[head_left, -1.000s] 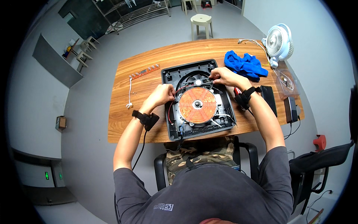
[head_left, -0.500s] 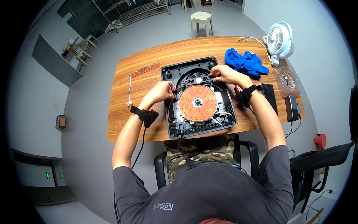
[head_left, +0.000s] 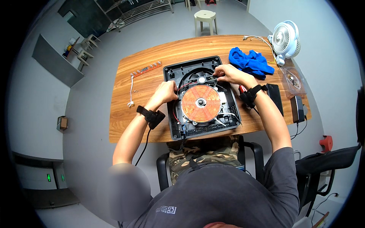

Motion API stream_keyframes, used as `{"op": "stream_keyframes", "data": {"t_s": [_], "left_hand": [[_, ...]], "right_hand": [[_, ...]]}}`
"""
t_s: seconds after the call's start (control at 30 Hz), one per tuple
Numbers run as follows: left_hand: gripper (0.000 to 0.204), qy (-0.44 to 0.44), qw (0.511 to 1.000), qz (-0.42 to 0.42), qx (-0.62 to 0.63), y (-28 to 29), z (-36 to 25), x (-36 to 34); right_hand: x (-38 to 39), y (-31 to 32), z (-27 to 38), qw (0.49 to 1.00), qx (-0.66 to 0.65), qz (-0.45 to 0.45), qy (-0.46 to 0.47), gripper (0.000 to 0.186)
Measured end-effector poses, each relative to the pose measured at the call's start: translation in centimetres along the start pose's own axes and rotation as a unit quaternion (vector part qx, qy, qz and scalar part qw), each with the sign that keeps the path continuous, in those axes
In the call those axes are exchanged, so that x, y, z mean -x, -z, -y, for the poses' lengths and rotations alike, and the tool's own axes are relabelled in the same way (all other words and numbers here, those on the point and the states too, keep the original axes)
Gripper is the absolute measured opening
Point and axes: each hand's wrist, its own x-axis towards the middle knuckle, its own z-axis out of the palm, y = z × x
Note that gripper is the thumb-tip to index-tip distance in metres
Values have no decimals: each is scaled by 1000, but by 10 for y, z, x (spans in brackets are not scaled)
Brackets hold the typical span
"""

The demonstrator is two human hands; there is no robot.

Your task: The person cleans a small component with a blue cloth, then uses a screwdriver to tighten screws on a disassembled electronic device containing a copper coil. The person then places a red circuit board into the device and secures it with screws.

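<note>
An opened induction cooker (head_left: 176, 129) lies on the table before me, its black shell face up. In its near half sits a round copper coil (head_left: 192, 108) with a dark centre. Beyond the coil is a black cooling fan (head_left: 197, 69), its upper rim arched. My left hand (head_left: 166, 91) is closed at the fan's left edge, where a thin red wire runs, its fingertips partly hidden. At the opposite edge my right hand (head_left: 228, 74) pinches the fan's frame. Both wrists wear black straps with boxes.
An orange circuit strip (head_left: 146, 69) with a white cable lies at left. A blue cloth (head_left: 251, 62), white desk fan (head_left: 283, 40), clear plastic box (head_left: 293, 81), black flat panel (head_left: 274, 98) and black adapter (head_left: 297, 109) occupy the right side. A red-handled tool (head_left: 242, 89) lies beside my right wrist.
My left hand has turned slightly and its wrist has shifted a little right. The right hand keeps nearly the same place at the fan, and the cooker appears slightly higher in view.
</note>
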Motion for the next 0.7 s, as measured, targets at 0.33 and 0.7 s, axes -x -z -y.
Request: {"op": "stream_keyframes", "data": {"t_s": [0.33,0.7], "left_hand": [[27,-8,1000,-11,-26,-9,6,-5],[14,-216,969,-11,122,17,-3,63]], "right_hand": [[1,-3,-7,1000,-18,-16,13,28],[-1,-3,-5,1000,-15,-13,19,28]]}}
